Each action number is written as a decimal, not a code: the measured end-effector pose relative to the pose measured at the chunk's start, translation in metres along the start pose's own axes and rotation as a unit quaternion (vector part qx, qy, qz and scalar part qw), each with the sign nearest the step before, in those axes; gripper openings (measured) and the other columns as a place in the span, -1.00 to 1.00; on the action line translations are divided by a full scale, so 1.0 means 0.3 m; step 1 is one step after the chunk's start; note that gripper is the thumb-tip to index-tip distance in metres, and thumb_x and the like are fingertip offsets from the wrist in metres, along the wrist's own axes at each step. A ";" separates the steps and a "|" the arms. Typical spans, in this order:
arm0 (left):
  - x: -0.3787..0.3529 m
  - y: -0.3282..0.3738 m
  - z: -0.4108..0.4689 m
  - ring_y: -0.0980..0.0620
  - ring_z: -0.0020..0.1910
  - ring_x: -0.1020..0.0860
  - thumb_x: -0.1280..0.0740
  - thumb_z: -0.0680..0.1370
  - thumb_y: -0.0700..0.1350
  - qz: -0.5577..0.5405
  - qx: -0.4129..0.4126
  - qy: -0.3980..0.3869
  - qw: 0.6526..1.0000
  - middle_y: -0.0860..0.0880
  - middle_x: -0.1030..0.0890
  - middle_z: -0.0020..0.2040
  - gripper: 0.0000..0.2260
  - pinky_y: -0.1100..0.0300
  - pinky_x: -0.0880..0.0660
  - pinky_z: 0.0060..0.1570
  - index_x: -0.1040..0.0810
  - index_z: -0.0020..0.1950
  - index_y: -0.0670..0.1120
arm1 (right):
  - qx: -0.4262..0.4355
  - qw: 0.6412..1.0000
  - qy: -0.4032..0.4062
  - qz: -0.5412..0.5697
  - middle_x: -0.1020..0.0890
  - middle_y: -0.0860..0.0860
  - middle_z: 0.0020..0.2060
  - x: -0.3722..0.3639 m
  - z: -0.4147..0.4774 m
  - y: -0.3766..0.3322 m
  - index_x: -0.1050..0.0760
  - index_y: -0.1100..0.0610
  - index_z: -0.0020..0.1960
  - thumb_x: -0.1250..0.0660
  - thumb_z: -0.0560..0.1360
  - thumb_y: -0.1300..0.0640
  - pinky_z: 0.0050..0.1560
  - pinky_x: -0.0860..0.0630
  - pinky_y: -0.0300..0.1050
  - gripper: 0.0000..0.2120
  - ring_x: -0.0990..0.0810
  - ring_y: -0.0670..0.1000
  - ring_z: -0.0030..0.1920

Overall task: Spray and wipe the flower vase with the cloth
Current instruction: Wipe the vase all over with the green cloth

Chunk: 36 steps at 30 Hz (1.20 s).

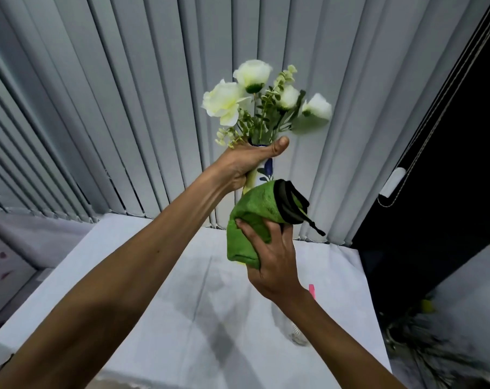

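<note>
While clasping the vase (267,169) neck in the left hand (245,164), holding it over the table (159,276); clutching the cloth (252,214) in the right hand (276,262), pressing it on the vase, 5 o'clock from the neck.

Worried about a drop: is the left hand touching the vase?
Touching. The head view shows the left hand gripping the vase at its neck, thumb curled across the front.

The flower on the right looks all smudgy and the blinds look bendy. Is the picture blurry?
In the head view, the rightmost flower is smeared, probably by motion, while the left hand gripping the vase looks sharp; the blinds fan out and curve from the wide-angle lens; soft grey shadows cross the white table.
</note>
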<state>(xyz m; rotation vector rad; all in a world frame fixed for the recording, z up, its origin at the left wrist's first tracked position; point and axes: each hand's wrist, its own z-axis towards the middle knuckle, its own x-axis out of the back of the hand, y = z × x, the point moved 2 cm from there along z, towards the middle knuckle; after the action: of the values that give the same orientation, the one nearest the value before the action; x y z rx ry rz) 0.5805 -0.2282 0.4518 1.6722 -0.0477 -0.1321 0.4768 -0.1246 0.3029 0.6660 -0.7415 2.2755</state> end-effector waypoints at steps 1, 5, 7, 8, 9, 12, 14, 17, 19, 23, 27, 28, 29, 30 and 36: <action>0.000 0.006 0.001 0.15 0.03 -0.53 -0.52 0.48 0.00 0.000 0.000 -0.004 1.000 0.20 -0.64 -0.09 -0.81 0.23 -0.40 0.27 -0.58 -0.09 -0.05 | 0.004 1.000 0.002 -0.002 -0.39 0.09 0.27 0.005 0.002 -0.003 -0.51 -0.04 0.45 -0.29 0.36 0.17 0.20 -0.50 0.31 -0.36 -0.41 0.38 0.25; 0.004 0.032 0.009 0.08 0.16 -0.50 -0.53 0.45 -0.01 -0.038 -0.012 -0.022 0.999 0.18 -0.55 0.10 -0.79 0.23 -0.37 0.30 -0.57 -0.04 -0.04 | 0.018 1.000 0.004 -0.006 -0.39 0.08 0.28 0.015 0.001 -0.008 -0.53 -0.03 0.44 -0.29 0.36 0.15 0.18 -0.50 0.29 -0.37 -0.41 0.36 0.24; 0.008 0.050 0.007 0.04 0.22 -0.49 -0.56 0.33 0.05 -0.040 -0.028 -0.033 0.998 0.13 -0.58 0.16 -0.64 0.15 -0.37 0.39 -0.57 0.02 -0.03 | 0.020 1.000 0.003 -0.009 -0.39 0.08 0.29 0.012 -0.011 -0.009 -0.52 -0.03 0.43 -0.30 0.36 0.14 0.16 -0.52 0.29 -0.38 -0.40 0.35 0.26; 0.011 0.060 0.007 0.04 0.22 -0.49 -0.56 0.29 0.06 -0.033 -0.029 -0.035 0.998 0.11 -0.58 0.18 -0.60 0.13 -0.38 0.40 -0.56 0.04 -0.02 | 0.022 1.000 0.002 -0.012 -0.40 0.08 0.29 0.008 -0.020 -0.010 -0.52 -0.03 0.43 -0.31 0.36 0.14 0.16 -0.53 0.29 -0.38 -0.39 0.34 0.27; 0.015 0.073 0.012 0.05 0.19 -0.51 -0.55 0.33 0.06 -0.027 -0.028 -0.035 0.999 0.12 -0.60 0.16 -0.64 0.16 -0.43 0.36 -0.56 0.04 -0.02 | 0.026 1.000 0.001 -0.015 -0.40 0.07 0.29 0.007 -0.027 -0.009 -0.51 -0.04 0.43 -0.31 0.37 0.13 0.17 -0.54 0.30 -0.39 -0.38 0.32 0.27; 0.030 0.099 0.019 0.18 -0.06 -0.54 -0.49 0.50 -0.06 -0.044 -0.020 -0.035 0.998 0.19 -0.71 -0.17 -0.84 0.40 -0.58 -0.23 -0.56 -0.01 -0.03 | 0.019 1.000 -0.010 -0.010 -0.41 0.07 0.29 -0.002 -0.047 -0.005 -0.46 -0.06 0.45 -0.32 0.37 0.12 0.17 -0.54 0.33 -0.37 -0.37 0.32 0.30; 0.037 0.116 0.019 0.22 -0.11 -0.54 -0.48 0.51 -0.07 -0.052 -0.025 -0.030 0.998 0.20 -0.70 -0.32 -0.86 0.43 -0.53 -0.37 -0.56 -0.01 -0.03 | 0.011 1.000 -0.011 -0.004 -0.41 0.08 0.29 -0.009 -0.059 -0.003 -0.44 -0.05 0.46 -0.31 0.37 0.12 0.14 -0.57 0.30 -0.36 -0.36 0.32 0.32; 0.044 0.146 0.017 0.20 -0.09 -0.56 -0.49 0.51 -0.07 -0.060 -0.036 -0.031 0.997 0.18 -0.71 -0.32 -0.84 0.41 -0.55 -0.35 -0.56 0.02 -0.03 | 0.006 1.000 -0.005 0.011 -0.41 0.10 0.32 -0.024 -0.082 0.008 -0.41 -0.04 0.47 -0.30 0.37 0.13 0.14 -0.60 0.23 -0.35 -0.37 0.32 0.34; 0.050 0.158 0.021 0.23 -0.12 -0.60 -0.49 0.51 -0.07 -0.058 -0.043 -0.036 0.997 0.18 -0.72 -0.29 -0.83 0.40 -0.56 -0.33 -0.56 0.03 -0.03 | -0.005 1.000 -0.008 0.027 -0.39 0.09 0.34 -0.034 -0.100 0.019 -0.36 -0.08 0.50 -0.29 0.39 0.12 0.15 -0.61 0.18 -0.34 -0.39 0.33 0.35; 0.058 0.172 0.023 0.32 -0.26 -0.65 -0.48 0.52 -0.09 -0.050 -0.060 -0.038 0.996 0.18 -0.73 -0.26 -0.84 0.38 -0.57 -0.32 -0.57 0.05 -0.02 | -0.057 0.993 0.018 0.098 -0.34 0.02 0.40 -0.059 -0.132 0.035 -0.36 -0.14 0.48 -0.29 0.50 0.12 0.34 -0.49 0.03 -0.44 -0.43 0.20 0.38; 0.060 0.180 0.015 0.16 -0.07 -0.63 -0.52 0.42 -0.01 -0.053 -0.066 -0.046 0.995 0.15 -0.74 -0.24 -0.72 0.34 -0.59 -0.27 -0.58 0.06 -0.05 | -0.334 0.873 0.075 0.348 -0.63 -0.09 0.20 -0.059 -0.105 0.030 -0.53 -0.11 0.31 -0.37 0.60 0.22 0.16 -0.55 -0.28 -0.64 -0.63 0.03 0.22; 0.060 0.179 0.015 0.16 -0.07 -0.63 -0.53 0.36 0.02 -0.052 -0.066 -0.049 0.995 0.15 -0.74 -0.25 -0.66 0.34 -0.59 -0.28 -0.58 0.06 -0.06 | -0.437 0.788 0.080 0.426 -0.72 -0.03 0.04 -0.053 -0.087 0.035 -0.58 0.01 0.27 -0.39 0.60 0.21 0.03 -0.63 -0.22 -0.73 -0.71 0.10 0.09; 0.060 0.173 0.018 0.17 -0.10 -0.64 -0.53 0.33 0.03 -0.052 -0.068 -0.052 0.995 0.15 -0.74 -0.24 -0.64 0.34 -0.59 -0.28 -0.59 0.05 -0.06 | -0.519 0.680 0.071 0.513 -0.76 0.09 -0.04 -0.050 -0.065 0.034 -0.63 0.15 0.23 -0.40 0.58 0.13 -0.04 -0.69 -0.06 -0.76 -0.74 0.18 0.00; 0.059 0.164 0.022 0.18 -0.14 -0.68 -0.53 0.37 0.01 -0.053 -0.072 -0.056 0.994 0.14 -0.74 -0.22 -0.68 0.34 -0.59 -0.27 -0.59 0.05 -0.06 | -0.571 0.581 0.053 0.577 -0.75 0.19 -0.02 -0.039 -0.042 0.027 -0.67 0.24 0.19 -0.40 0.56 0.03 -0.04 -0.71 0.09 -0.67 -0.75 0.23 -0.04; 0.038 0.125 0.012 0.12 -0.17 -0.67 -0.60 0.19 0.07 -0.037 -0.079 -0.066 0.994 0.10 -0.74 -0.24 -0.50 0.16 -0.61 0.01 -0.60 0.04 -0.07 | -0.573 0.381 0.070 0.722 -0.68 0.28 0.22 0.007 0.085 0.002 -0.61 0.18 0.32 -0.22 0.63 -0.16 0.11 -0.61 0.20 -0.51 -0.68 0.32 0.18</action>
<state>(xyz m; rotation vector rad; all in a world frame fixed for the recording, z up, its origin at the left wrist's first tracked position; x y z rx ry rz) 0.5931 -0.2370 0.4879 1.5065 -0.0731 -0.2953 0.4816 -0.1408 0.3222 -1.4379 -3.1147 1.7055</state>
